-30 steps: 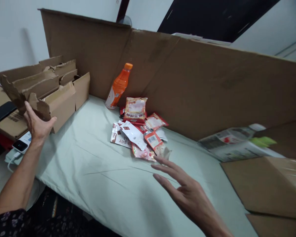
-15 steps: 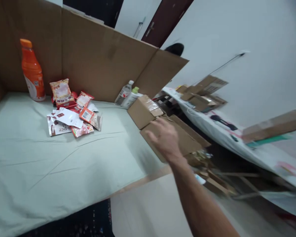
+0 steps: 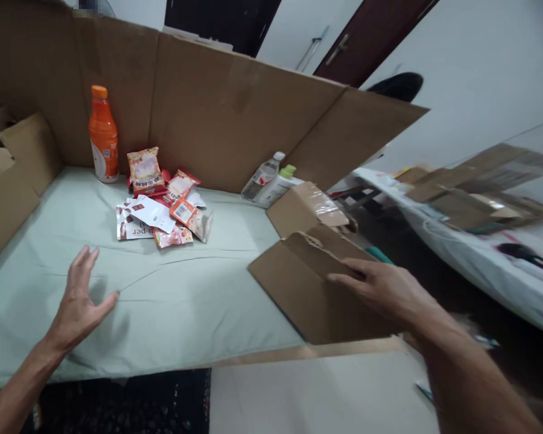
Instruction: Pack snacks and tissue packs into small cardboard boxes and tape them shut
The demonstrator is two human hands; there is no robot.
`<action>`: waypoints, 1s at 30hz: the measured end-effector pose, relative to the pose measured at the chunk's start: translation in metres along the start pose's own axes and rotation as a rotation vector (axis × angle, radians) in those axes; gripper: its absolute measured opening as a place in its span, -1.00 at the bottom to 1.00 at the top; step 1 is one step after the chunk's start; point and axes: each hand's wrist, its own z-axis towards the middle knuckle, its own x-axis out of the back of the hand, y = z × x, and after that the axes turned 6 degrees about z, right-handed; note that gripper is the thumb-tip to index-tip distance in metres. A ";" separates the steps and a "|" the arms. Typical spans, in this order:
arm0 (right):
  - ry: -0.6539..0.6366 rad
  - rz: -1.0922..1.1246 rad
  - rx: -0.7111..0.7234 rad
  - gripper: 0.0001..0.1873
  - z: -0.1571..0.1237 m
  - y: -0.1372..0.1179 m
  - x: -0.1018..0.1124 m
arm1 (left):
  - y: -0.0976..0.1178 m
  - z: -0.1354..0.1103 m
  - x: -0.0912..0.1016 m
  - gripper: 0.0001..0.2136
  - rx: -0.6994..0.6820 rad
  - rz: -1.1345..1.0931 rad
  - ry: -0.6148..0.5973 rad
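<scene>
My right hand (image 3: 380, 289) grips the upper edge of an open cardboard box (image 3: 312, 295) at the table's right side, thumb on the near face and fingers over the rim. Over the pale green cloth (image 3: 199, 319) my left hand (image 3: 84, 295) hovers with its fingers apart, holding nothing. Beyond it lies a pile of snack packets: a red-and-cream packet (image 3: 145, 172) on top, a white packet (image 3: 151, 214), and an orange-and-clear packet (image 3: 192, 218). An orange bottle (image 3: 104, 138) stands upright behind them.
A clear bottle (image 3: 262, 178) and a white bottle with a green cap (image 3: 276, 187) lean near a smaller carton (image 3: 305, 208). Another cardboard box (image 3: 13, 187) is at the left. A cardboard wall (image 3: 235, 108) runs along the back. A second table (image 3: 443, 241) stands right.
My left hand has come into view over the cloth. My right hand has closed on the cardboard box's edge, and the box has shifted and tilted. The view has turned left.
</scene>
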 end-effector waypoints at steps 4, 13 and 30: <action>-0.175 0.129 0.111 -0.78 -0.024 -0.118 0.001 | 0.023 0.000 0.001 0.00 -0.154 -0.215 -0.241; -0.510 0.457 0.472 -0.59 -0.009 -0.205 0.001 | 0.017 -0.017 0.023 0.25 -0.027 -0.536 -0.609; -0.310 0.137 0.693 -0.58 -0.015 -0.224 0.003 | 0.034 -0.011 0.020 0.05 -0.201 -0.444 -0.547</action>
